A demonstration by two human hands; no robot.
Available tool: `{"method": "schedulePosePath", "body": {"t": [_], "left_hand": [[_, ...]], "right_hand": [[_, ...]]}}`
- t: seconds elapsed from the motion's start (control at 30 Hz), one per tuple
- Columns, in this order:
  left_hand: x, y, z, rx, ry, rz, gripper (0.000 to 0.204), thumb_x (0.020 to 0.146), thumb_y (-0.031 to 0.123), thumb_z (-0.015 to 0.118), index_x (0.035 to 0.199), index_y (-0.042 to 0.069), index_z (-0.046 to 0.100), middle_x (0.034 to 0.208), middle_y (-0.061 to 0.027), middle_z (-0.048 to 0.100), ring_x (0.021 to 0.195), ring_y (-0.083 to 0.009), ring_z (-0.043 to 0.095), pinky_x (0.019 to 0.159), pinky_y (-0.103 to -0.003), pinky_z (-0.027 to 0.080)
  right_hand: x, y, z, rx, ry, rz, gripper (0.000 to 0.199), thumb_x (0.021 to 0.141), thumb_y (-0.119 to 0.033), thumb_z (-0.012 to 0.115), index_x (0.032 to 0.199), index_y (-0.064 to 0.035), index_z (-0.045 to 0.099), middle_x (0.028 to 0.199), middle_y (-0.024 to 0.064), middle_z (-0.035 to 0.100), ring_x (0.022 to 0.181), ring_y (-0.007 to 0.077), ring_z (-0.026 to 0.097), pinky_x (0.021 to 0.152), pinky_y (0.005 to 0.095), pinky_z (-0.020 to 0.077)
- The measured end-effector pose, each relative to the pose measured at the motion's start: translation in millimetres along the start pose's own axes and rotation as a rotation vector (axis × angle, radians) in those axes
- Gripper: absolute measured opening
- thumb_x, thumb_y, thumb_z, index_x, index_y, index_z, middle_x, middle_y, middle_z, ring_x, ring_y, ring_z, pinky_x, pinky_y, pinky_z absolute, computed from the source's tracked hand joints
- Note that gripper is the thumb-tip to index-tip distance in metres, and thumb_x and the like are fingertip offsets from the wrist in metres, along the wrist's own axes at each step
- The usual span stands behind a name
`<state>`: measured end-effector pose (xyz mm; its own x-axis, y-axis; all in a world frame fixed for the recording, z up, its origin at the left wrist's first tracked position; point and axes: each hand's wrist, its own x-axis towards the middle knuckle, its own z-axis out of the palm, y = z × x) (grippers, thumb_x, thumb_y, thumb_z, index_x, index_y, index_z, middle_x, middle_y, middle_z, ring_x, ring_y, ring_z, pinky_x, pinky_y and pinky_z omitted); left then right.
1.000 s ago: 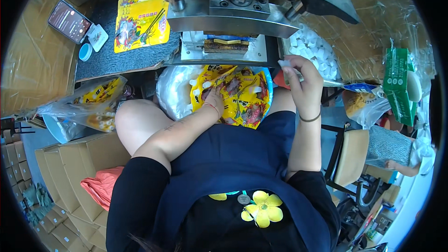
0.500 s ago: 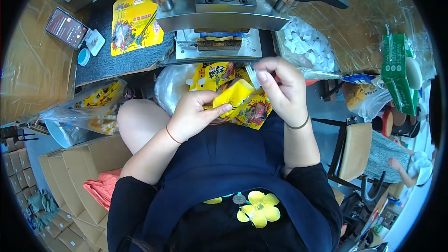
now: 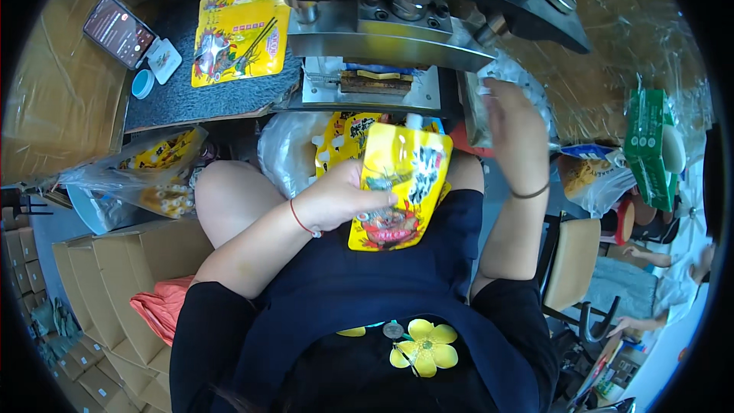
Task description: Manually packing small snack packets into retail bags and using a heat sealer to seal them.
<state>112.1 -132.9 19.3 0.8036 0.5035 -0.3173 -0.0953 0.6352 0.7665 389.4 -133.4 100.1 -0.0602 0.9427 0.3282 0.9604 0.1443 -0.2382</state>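
Observation:
My left hand (image 3: 339,197) grips a yellow printed pouch (image 3: 401,183) and holds it upright over my lap, its top pointing toward the machine. More yellow pouches (image 3: 344,138) lie in a clear bag on my lap behind it. My right hand (image 3: 511,126) is raised to the right of the pouch, beside the grey metal sealing machine (image 3: 390,30), fingers pointing up; I cannot make out anything in it. A flat yellow pouch (image 3: 238,37) lies on the dark mat to the left of the machine.
A phone (image 3: 121,29), a small white case and a blue cap (image 3: 142,83) sit on the mat's left end. A clear bag of yellow pouches (image 3: 157,172) lies at my left above cardboard boxes (image 3: 92,291). A green box (image 3: 650,145) and chair (image 3: 573,264) stand at right.
My left hand has lifted one yellow pouch off the pile and turned it upright. My right hand let go of the pouch and moved up and right toward the machine.

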Motion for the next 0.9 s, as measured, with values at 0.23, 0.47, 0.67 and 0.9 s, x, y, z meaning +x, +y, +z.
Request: {"method": "schedulePosePath", "body": {"t": [0.23,0.47,0.67,0.9], "left_hand": [[31.6,46.4,-39.5,-0.064,0.122,0.101,0.037,0.089,-0.001,0.064,0.126,-0.002,0.062,0.117,-0.0122,0.071,0.102,-0.0188,0.070,0.092,-0.034,0.055],[14.7,65.5,-80.2,0.842,0.799,0.560,0.045,0.096,0.019,0.067,0.132,-0.002,0.050,0.126,-0.0180,0.061,0.106,-0.0278,0.064,0.090,-0.038,0.053],[-33.5,84.8,-132.0,2.046,0.750,0.402,0.069,0.089,0.031,0.073,0.146,0.006,0.046,0.150,-0.0241,0.042,0.138,-0.0417,0.040,0.114,-0.051,0.033],[-59.5,45.2,-89.8,0.592,0.730,0.546,0.022,0.095,0.007,0.066,0.115,-0.001,0.068,0.097,-0.0097,0.073,0.089,-0.0148,0.067,0.082,-0.028,0.052]], "right_hand": [[-7.6,65.1,24.3,-0.241,-0.162,0.225,0.035,0.084,-0.012,0.068,0.119,-0.0153,0.063,0.105,0.0164,0.063,0.092,0.0397,0.065,0.075,0.0490,0.0527],[-14.8,70.5,33.1,-0.228,-0.078,0.180,0.030,0.085,-0.009,0.065,0.115,-0.0152,0.063,0.100,0.0163,0.064,0.088,0.0390,0.065,0.072,0.0475,0.0527],[-17.2,70.9,26.9,-0.250,0.069,0.191,0.025,0.088,-0.010,0.062,0.112,-0.0159,0.063,0.096,0.0139,0.065,0.079,0.0383,0.066,0.068,0.0467,0.0544],[-31.1,21.3,15.1,0.494,0.194,0.360,0.032,0.091,-0.005,0.070,0.121,-0.0004,0.060,0.097,0.0062,0.069,0.081,0.0106,0.064,0.072,0.0257,0.0511]]}}
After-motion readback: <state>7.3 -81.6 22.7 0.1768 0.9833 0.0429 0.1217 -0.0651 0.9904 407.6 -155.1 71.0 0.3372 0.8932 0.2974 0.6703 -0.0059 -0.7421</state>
